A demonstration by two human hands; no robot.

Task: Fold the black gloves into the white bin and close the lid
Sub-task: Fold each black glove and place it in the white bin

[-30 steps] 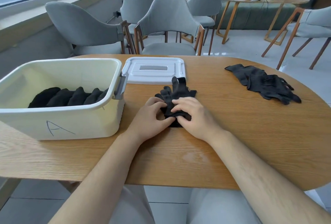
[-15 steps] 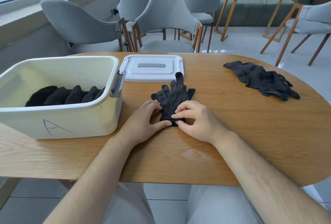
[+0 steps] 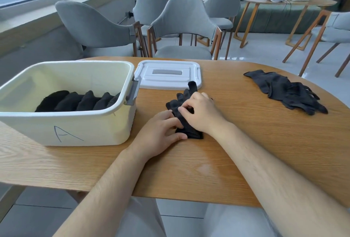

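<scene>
A black glove [image 3: 186,123] lies flat on the wooden table [image 3: 246,142], its fingers pointing away from me. My left hand [image 3: 161,132] presses on its cuff end, thumb along the near edge. My right hand [image 3: 200,113] rests on top of the glove's palm, fingers curled and pinching the fabric. The white bin [image 3: 64,123], marked "A", stands to the left and holds several folded black gloves [image 3: 79,101]. Its white lid [image 3: 167,74] lies flat behind the glove. A pile of loose black gloves [image 3: 287,90] sits at the right.
Grey chairs [image 3: 181,28] stand behind the table. Farther back at the right, a round side table [image 3: 284,1] carries a white box and a headset. The table's near edge is close to my body.
My right hand has moved forward from the glove's cuff onto its palm and finger area. The left hand stays on the cuff. The view has shifted a little.
</scene>
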